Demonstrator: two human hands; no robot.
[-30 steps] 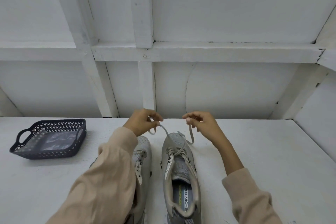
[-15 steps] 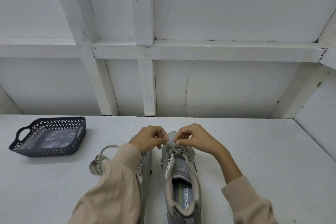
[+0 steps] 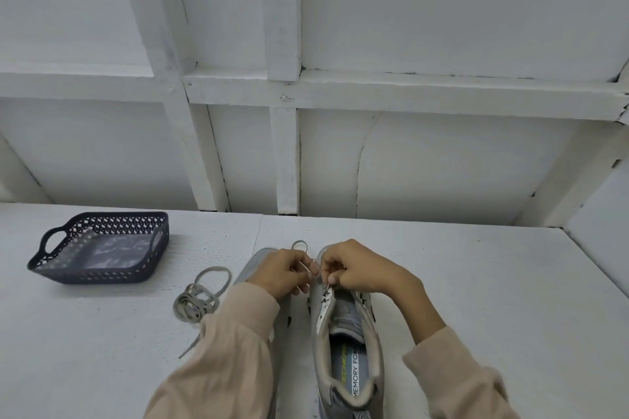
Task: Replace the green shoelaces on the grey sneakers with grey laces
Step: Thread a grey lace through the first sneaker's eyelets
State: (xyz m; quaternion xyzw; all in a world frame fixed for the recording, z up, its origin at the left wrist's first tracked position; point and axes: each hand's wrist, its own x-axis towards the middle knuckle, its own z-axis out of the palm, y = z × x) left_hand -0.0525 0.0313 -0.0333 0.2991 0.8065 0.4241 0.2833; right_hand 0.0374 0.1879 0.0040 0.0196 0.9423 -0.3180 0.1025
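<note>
Grey lace [image 3: 299, 241] — ends hidden, pinched by left hand [image 3: 280, 270] and right hand [image 3: 357, 270].

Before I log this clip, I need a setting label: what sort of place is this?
Probably a bare work booth, not a lived-in room: a white painted tabletop backed by a white board wall with timber framing, holding a dark perforated basket, a loose grey lace and grey sneakers.

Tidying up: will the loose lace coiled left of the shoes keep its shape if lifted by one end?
Probably not: the loose lace lies in slack, overlapping loops, so it is likely floppy and would uncoil. It looks thin and flat, so probably very light.
</note>
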